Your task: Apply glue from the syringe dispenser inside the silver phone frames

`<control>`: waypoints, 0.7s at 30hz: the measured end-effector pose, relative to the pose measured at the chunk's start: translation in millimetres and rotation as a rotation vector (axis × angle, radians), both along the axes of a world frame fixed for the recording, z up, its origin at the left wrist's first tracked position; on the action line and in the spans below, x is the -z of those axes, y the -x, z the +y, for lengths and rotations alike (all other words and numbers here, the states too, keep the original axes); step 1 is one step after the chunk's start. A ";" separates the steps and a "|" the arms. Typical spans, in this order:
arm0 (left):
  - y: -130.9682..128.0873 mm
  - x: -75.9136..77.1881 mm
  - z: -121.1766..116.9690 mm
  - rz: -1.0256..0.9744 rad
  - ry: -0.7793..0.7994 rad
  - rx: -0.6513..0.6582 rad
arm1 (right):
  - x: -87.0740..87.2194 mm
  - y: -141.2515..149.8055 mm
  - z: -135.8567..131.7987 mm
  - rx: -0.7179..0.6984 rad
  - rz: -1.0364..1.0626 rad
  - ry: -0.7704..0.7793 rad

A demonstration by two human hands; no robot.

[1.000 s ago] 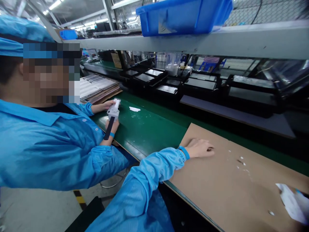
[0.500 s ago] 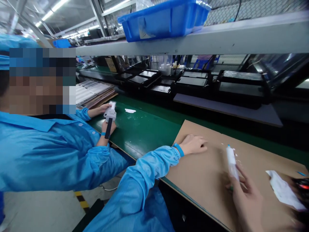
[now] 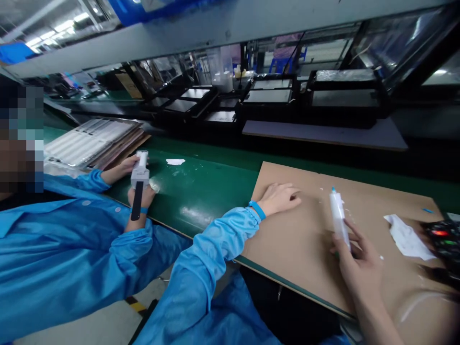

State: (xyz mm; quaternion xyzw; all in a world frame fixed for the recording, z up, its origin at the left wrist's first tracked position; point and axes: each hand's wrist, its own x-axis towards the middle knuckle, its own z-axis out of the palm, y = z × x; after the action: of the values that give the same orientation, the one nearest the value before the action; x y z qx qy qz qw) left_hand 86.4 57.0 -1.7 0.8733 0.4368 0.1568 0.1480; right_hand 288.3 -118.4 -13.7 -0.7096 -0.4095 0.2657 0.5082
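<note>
The right hand (image 3: 362, 273) has come in over the cardboard (image 3: 287, 244), its grip closed on a white tube (image 3: 338, 216); the left hand (image 3: 278, 198) rests there too, loosely open.

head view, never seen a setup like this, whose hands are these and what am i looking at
There is no machine here: a person works with bare hands, and the camera sits on their head, looking forward and down. Their left hand rests on a brown board that lies on a green table. Their right hand holds a white tube with a blue tip. Also on the board are a white sheet and, at the right, a blurred black object with a red light. At the left, a co-worker in blue holds a grey object; I can't tell what it is.
</note>
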 end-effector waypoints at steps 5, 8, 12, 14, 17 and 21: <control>-1.4 0.3 -1.6 0.052 -0.042 0.038 | -6.6 4.7 -1.1 0.013 -0.013 -0.001; -2.3 -1.2 -2.0 0.069 -0.042 0.031 | -6.6 3.8 -1.3 -0.003 -0.028 -0.010; -1.5 -4.5 -3.8 0.080 -0.055 0.024 | -1.4 0.1 0.0 -0.012 -0.054 -0.040; 0.1 -5.6 -4.9 0.082 -0.057 0.028 | 0.1 -0.8 1.2 -0.016 -0.068 -0.061; 3.9 -4.3 -5.4 0.063 -0.058 0.054 | -1.3 0.2 3.3 -0.011 -0.077 -0.102; 11.5 1.9 -6.3 -0.019 -0.040 0.069 | -2.8 2.2 5.5 0.003 -0.058 -0.159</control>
State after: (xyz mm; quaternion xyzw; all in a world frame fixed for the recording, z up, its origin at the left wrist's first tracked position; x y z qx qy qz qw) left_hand 74.9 50.7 -3.5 0.8891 0.4019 0.1687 0.1398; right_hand 286.1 -112.9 -10.9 -0.6748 -0.4429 0.2109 0.5514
